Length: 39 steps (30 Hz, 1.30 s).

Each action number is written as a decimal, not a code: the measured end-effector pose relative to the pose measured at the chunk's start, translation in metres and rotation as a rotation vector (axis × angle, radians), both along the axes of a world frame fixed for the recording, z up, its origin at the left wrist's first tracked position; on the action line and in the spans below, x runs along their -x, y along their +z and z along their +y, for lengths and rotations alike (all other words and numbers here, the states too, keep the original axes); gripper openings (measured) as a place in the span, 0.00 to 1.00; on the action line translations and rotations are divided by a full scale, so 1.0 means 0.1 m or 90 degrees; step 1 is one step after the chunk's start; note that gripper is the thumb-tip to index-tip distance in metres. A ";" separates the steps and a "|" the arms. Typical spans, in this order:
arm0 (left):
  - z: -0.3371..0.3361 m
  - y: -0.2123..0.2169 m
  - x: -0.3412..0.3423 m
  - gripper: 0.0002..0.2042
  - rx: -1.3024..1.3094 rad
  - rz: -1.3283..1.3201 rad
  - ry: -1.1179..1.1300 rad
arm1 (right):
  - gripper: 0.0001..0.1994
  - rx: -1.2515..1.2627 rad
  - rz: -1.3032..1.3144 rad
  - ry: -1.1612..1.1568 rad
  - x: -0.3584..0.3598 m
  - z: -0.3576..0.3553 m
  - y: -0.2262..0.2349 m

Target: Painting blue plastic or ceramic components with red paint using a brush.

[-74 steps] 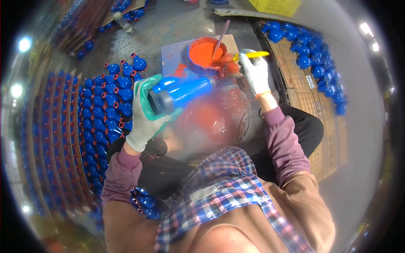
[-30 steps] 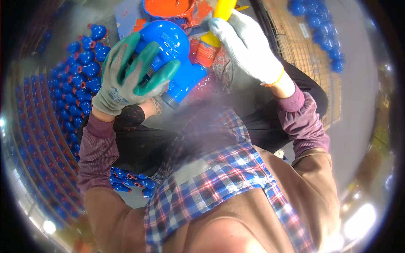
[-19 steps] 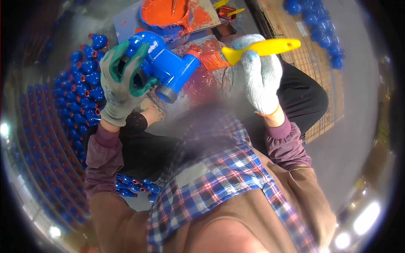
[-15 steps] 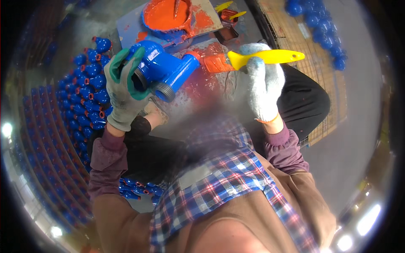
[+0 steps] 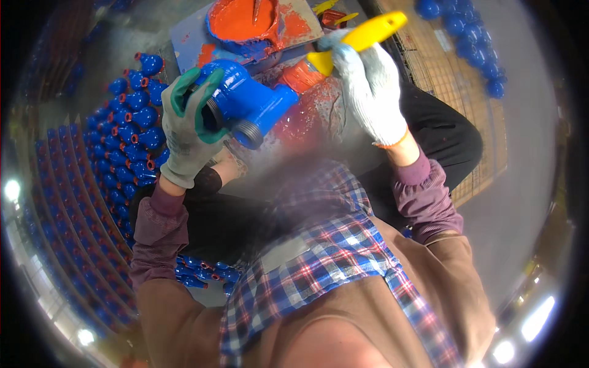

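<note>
My left hand [image 5: 190,126], in a grey glove with green fingertips, grips a blue pipe fitting [image 5: 236,92] by its threaded left end. A shorter threaded outlet on the fitting points down toward me. In a white knit glove, my right hand [image 5: 371,92] is closed round a paintbrush [image 5: 374,30] with a yellow handle, which slants up to the right. The brush's orange-coated bristles [image 5: 300,76] are at the fitting's right end; whether they touch its rim or overlap it is hard to tell.
A blue-rimmed bucket of orange paint [image 5: 242,21] stands on a paint-smeared board [image 5: 300,30] ahead. Many blue fittings with orange ends [image 5: 138,116] are stacked at left. More blue pieces [image 5: 472,49] lie far right, beside a wooden pallet-like surface [image 5: 454,92].
My right hand has moved a little left and up, tilting the brush so its handle rises. The bristles have come down-left onto or beside the fitting's right end, which has shifted slightly right.
</note>
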<state>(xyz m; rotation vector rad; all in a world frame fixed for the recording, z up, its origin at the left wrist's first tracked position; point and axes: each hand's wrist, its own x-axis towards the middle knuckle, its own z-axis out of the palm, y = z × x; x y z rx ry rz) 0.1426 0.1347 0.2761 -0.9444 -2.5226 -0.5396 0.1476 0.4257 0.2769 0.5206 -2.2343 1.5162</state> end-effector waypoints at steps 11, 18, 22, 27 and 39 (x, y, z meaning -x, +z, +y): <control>0.12 -0.24 -0.20 0.34 -0.359 -0.363 0.187 | 0.10 0.194 -0.025 -0.165 -0.46 -0.28 -0.27; 0.40 0.01 -0.40 0.22 -0.771 -0.947 0.336 | 0.11 0.102 0.067 -0.148 -0.47 -0.42 -0.38; 0.41 0.05 -0.33 0.25 -0.877 -1.145 0.179 | 0.14 0.048 0.080 -0.103 -0.46 -0.41 -0.47; 0.40 0.00 -0.28 0.29 -0.923 -1.290 0.235 | 0.16 0.001 0.045 -0.048 -0.48 -0.32 -0.53; 0.05 -0.42 -0.53 0.31 -0.921 -1.061 0.124 | 0.19 -0.159 0.109 0.063 -0.59 0.07 -0.44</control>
